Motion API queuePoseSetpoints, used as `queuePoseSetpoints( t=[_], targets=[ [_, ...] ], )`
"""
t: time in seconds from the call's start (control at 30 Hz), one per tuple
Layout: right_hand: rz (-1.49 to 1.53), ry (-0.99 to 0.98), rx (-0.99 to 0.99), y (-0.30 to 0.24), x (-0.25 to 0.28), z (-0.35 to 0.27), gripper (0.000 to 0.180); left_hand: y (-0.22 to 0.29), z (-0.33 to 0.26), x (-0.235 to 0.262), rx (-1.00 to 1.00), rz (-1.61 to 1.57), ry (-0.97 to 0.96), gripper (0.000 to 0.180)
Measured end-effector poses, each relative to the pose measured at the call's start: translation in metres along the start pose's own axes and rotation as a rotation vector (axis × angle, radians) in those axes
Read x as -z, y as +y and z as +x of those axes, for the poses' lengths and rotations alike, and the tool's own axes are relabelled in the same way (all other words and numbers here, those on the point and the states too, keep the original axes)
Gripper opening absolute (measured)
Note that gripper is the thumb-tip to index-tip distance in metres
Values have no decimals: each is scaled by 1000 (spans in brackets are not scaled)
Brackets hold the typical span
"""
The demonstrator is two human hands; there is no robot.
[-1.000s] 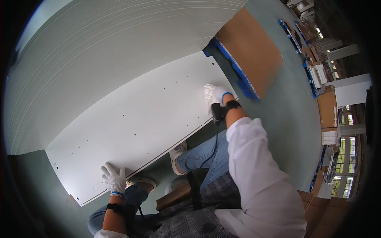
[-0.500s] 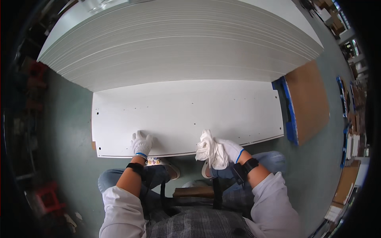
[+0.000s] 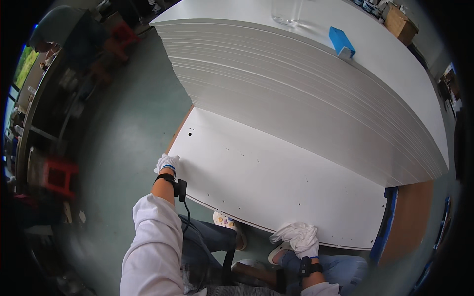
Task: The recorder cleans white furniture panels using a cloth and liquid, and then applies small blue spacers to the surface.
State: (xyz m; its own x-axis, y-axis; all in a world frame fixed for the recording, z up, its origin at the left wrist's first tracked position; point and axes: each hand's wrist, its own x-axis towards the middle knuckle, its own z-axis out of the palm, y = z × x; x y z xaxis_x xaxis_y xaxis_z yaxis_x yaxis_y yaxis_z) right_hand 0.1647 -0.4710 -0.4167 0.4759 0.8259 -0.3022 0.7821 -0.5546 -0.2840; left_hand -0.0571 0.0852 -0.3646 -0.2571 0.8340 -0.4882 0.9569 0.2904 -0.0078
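A long white panel (image 3: 269, 175) with small drilled holes lies flat in front of me. My left hand (image 3: 167, 163), in a white knit glove, is at the panel's left end near its near corner, its fingers curled at the edge. Some of those fingertips are hidden. A crumpled white cloth (image 3: 298, 236) rests over the panel's near edge, right of the middle. My gloved right hand (image 3: 311, 251) holds this cloth, which covers most of its fingers.
Behind the panel rises a tall stack of white boards (image 3: 296, 93). On top stand a clear container (image 3: 286, 12) and a blue block-like object (image 3: 341, 42). Brown board (image 3: 407, 222) lies at the right. Red stools (image 3: 60, 176) and a person (image 3: 66, 29) are at the left.
My view has swung left. My left hand has moved from the panel's near edge to its left end. The right hand still holds the cloth by the near edge.
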Motion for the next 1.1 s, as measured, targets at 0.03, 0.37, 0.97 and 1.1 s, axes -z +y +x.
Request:
queuePoseSetpoints(
  t=[0.03,0.37,0.97,1.1],
  targets=[
    [10,7,-1,0,-4,1,40,-10,25,-2,11,-6,23,65],
    [-12,7,-32,2,-12,6,40,-36,59,-20,-132,-73,-85,77],
    [113,250,136,-39,69,3,35,-62,-43,107,-250,-717,316,82],
    [178,312,253,-86,154,-18,30,-90,-76,157,-319,-1019,368,78]
  ],
)
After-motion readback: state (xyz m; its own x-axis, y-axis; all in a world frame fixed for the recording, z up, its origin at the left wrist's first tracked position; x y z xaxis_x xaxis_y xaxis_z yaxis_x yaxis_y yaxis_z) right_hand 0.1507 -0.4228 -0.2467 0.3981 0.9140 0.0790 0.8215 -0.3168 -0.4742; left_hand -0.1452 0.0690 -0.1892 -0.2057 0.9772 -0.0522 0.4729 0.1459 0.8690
